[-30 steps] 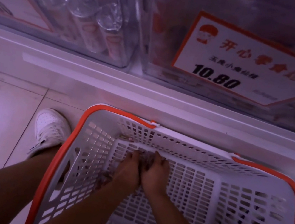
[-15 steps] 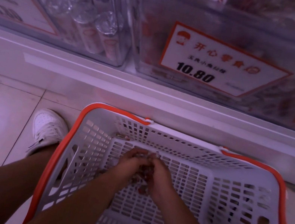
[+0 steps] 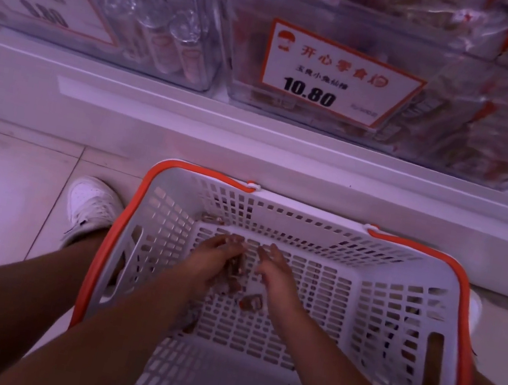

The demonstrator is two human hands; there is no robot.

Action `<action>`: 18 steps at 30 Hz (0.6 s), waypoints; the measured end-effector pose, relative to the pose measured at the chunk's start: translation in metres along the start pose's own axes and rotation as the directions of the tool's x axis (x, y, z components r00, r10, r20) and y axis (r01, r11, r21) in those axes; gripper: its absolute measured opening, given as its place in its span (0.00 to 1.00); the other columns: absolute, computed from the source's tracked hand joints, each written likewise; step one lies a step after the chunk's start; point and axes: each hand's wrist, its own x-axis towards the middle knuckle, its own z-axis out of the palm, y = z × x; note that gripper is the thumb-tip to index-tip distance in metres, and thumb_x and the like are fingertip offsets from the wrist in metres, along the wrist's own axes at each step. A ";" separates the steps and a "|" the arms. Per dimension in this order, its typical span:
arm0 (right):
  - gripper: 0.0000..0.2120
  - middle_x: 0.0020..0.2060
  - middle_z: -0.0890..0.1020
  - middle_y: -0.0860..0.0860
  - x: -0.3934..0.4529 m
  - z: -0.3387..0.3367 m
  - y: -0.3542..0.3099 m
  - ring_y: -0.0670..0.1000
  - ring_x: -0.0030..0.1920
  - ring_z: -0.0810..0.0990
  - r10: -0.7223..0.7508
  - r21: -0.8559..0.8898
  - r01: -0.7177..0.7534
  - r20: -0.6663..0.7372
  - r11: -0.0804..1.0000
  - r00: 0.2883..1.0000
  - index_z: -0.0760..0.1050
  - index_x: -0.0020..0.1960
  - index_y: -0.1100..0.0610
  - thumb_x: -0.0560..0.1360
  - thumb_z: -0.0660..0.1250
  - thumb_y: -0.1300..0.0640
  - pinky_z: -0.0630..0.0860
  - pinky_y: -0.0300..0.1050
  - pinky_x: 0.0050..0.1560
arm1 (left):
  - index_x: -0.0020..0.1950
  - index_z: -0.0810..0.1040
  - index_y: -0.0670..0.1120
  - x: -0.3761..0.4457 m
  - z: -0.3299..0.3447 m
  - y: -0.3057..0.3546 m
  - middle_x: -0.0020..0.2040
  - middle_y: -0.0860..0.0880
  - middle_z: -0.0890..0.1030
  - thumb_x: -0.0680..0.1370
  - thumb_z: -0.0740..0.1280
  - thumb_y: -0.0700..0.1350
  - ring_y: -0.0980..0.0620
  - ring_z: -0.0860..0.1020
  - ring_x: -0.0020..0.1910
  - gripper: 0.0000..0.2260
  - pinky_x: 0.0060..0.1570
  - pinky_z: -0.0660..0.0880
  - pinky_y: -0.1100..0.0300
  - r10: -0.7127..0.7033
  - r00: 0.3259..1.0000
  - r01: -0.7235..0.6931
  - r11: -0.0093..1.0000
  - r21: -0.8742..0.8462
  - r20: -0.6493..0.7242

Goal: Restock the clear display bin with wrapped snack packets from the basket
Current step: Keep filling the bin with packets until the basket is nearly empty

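A white slotted basket [image 3: 393, 318] with an orange rim stands on the floor below the shelf. Both my hands are inside it, near the bottom. My left hand [image 3: 211, 261] curls around a bunch of small brown wrapped snack packets [image 3: 237, 269]. My right hand [image 3: 276, 269] is just right of them, fingers loosely spread, holding nothing that I can see. One loose packet [image 3: 252, 302] lies on the basket floor below the hands, and another [image 3: 212, 219] sits at the far left corner. Above, the clear display bin [image 3: 461, 127] with a 10.80 price card [image 3: 341, 75] holds red-and-brown packets.
A second clear bin [image 3: 135, 8] with silvery wrapped items stands left of the target bin on the white shelf ledge [image 3: 190, 123]. My white shoe [image 3: 92, 208] and bare leg are left of the basket on the tiled floor.
My hands, pressed together over the packets a second ago, have lifted slightly and parted. The left keeps the bunch, and one packet now lies loose beneath them. The camera tilted up toward the bins.
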 end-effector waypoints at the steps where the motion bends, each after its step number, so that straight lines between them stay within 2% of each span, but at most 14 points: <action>1: 0.29 0.71 0.72 0.53 -0.001 -0.010 0.005 0.52 0.65 0.75 -0.092 -0.125 0.082 -0.077 0.989 0.993 0.62 0.77 0.53 0.78 0.64 0.64 0.73 0.45 0.53 | 0.53 0.81 0.40 -0.002 -0.008 0.002 0.40 0.37 0.83 0.78 0.70 0.45 0.42 0.82 0.34 0.09 0.37 0.81 0.45 -0.022 0.999 0.023 1.000 -0.014 0.024; 2: 0.26 0.71 0.72 0.55 -0.001 -0.022 0.014 0.52 0.66 0.74 -0.250 -0.407 0.202 -0.066 0.891 0.966 0.65 0.75 0.54 0.78 0.65 0.61 0.73 0.45 0.56 | 0.52 0.82 0.41 -0.003 -0.015 0.005 0.38 0.40 0.84 0.79 0.69 0.46 0.44 0.82 0.32 0.08 0.33 0.81 0.50 -0.034 0.999 0.035 0.999 -0.024 0.039; 3: 0.26 0.71 0.71 0.54 -0.002 -0.033 0.027 0.54 0.67 0.73 -0.371 -0.718 0.314 0.084 0.621 0.925 0.65 0.75 0.53 0.78 0.65 0.56 0.72 0.45 0.60 | 0.51 0.83 0.44 -0.003 -0.023 0.010 0.37 0.42 0.84 0.79 0.69 0.46 0.46 0.82 0.31 0.07 0.31 0.80 0.53 -0.040 0.999 0.041 0.999 -0.035 0.033; 4: 0.27 0.70 0.69 0.54 0.001 -0.040 0.042 0.55 0.68 0.71 -0.370 -0.876 0.382 0.263 0.296 0.891 0.65 0.75 0.52 0.77 0.65 0.51 0.71 0.48 0.64 | 0.51 0.84 0.47 -0.003 -0.030 0.015 0.37 0.43 0.84 0.78 0.69 0.46 0.48 0.82 0.31 0.06 0.30 0.79 0.55 -0.036 0.999 0.037 0.998 -0.056 0.015; 5: 0.27 0.70 0.68 0.54 0.003 -0.043 0.055 0.58 0.69 0.68 -0.291 -0.912 0.407 0.378 0.042 0.879 0.65 0.74 0.51 0.76 0.64 0.48 0.68 0.51 0.66 | 0.52 0.85 0.48 -0.003 -0.037 0.021 0.37 0.44 0.84 0.77 0.69 0.45 0.48 0.82 0.31 0.06 0.31 0.79 0.56 -0.016 1.000 0.015 0.997 -0.070 -0.008; 6: 0.27 0.69 0.67 0.56 0.004 -0.043 0.066 0.60 0.69 0.67 -0.226 -0.903 0.417 0.429 -0.101 0.875 0.66 0.73 0.52 0.75 0.64 0.47 0.67 0.54 0.67 | 0.53 0.85 0.49 -0.002 -0.042 0.026 0.38 0.43 0.83 0.75 0.69 0.44 0.48 0.82 0.33 0.08 0.34 0.79 0.56 0.009 1.000 -0.011 0.998 -0.065 -0.027; 7: 0.26 0.68 0.68 0.57 0.004 -0.042 0.075 0.62 0.68 0.68 -0.212 -0.893 0.417 0.447 -0.170 0.869 0.69 0.70 0.54 0.74 0.66 0.49 0.68 0.56 0.65 | 0.54 0.85 0.48 -0.003 -0.045 0.032 0.40 0.42 0.83 0.73 0.70 0.45 0.47 0.82 0.34 0.11 0.37 0.79 0.54 0.028 0.999 -0.029 0.999 -0.043 -0.022; 9: 0.18 0.55 0.78 0.58 0.003 -0.036 0.081 0.62 0.56 0.79 -0.288 -0.892 0.377 0.439 -0.248 0.851 0.79 0.55 0.56 0.67 0.74 0.53 0.76 0.55 0.54 | 0.54 0.85 0.42 -0.007 -0.045 0.038 0.42 0.37 0.82 0.65 0.73 0.51 0.41 0.82 0.38 0.22 0.46 0.81 0.45 0.046 0.999 -0.045 0.999 -0.025 0.016; 11: 0.14 0.43 0.80 0.55 0.004 -0.036 0.077 0.59 0.45 0.82 -0.401 -0.904 0.355 0.424 -0.236 0.812 0.81 0.44 0.55 0.63 0.78 0.50 0.79 0.51 0.45 | 0.56 0.83 0.38 -0.010 -0.042 0.038 0.49 0.31 0.80 0.62 0.75 0.55 0.32 0.79 0.47 0.29 0.55 0.75 0.34 0.027 1.000 -0.027 1.000 -0.011 -0.014; 12: 0.13 0.42 0.80 0.54 0.005 -0.038 0.076 0.58 0.44 0.81 -0.414 -0.904 0.382 0.427 -0.192 0.804 0.81 0.43 0.54 0.63 0.78 0.49 0.78 0.50 0.43 | 0.56 0.83 0.38 -0.011 -0.041 0.037 0.52 0.30 0.79 0.64 0.75 0.56 0.30 0.78 0.51 0.28 0.56 0.74 0.32 0.018 0.999 -0.018 1.000 -0.008 -0.033; 14: 0.12 0.44 0.78 0.53 0.006 -0.037 0.072 0.57 0.47 0.78 -0.456 -0.876 0.473 0.460 -0.094 0.762 0.79 0.47 0.54 0.69 0.72 0.47 0.77 0.50 0.46 | 0.51 0.83 0.36 -0.006 -0.043 0.031 0.50 0.30 0.80 0.72 0.73 0.56 0.30 0.79 0.52 0.23 0.51 0.78 0.36 0.006 0.997 -0.008 0.999 -0.031 -0.077; 15: 0.12 0.47 0.77 0.53 0.007 -0.033 0.070 0.57 0.49 0.77 -0.495 -0.849 0.523 0.486 -0.073 0.720 0.78 0.49 0.54 0.70 0.69 0.48 0.77 0.51 0.48 | 0.48 0.82 0.36 -0.003 -0.045 0.027 0.46 0.32 0.82 0.74 0.72 0.55 0.33 0.82 0.50 0.20 0.44 0.82 0.42 0.002 0.997 -0.005 0.999 -0.041 -0.083; 16: 0.14 0.50 0.77 0.53 0.008 -0.026 0.068 0.57 0.53 0.76 -0.491 -0.819 0.568 0.530 -0.085 0.691 0.78 0.52 0.54 0.71 0.66 0.48 0.76 0.52 0.50 | 0.48 0.82 0.37 0.000 -0.048 0.024 0.44 0.36 0.84 0.76 0.71 0.54 0.36 0.83 0.47 0.18 0.39 0.82 0.47 -0.004 0.996 0.000 0.999 -0.046 -0.085; 18: 0.16 0.60 0.77 0.55 0.012 -0.007 0.064 0.59 0.63 0.73 -0.426 -0.762 0.613 0.635 -0.208 0.645 0.78 0.57 0.56 0.73 0.64 0.49 0.73 0.54 0.60 | 0.54 0.83 0.39 0.001 -0.050 0.019 0.44 0.38 0.85 0.77 0.70 0.52 0.39 0.85 0.43 0.16 0.39 0.81 0.50 -0.002 0.996 -0.004 0.998 -0.055 -0.092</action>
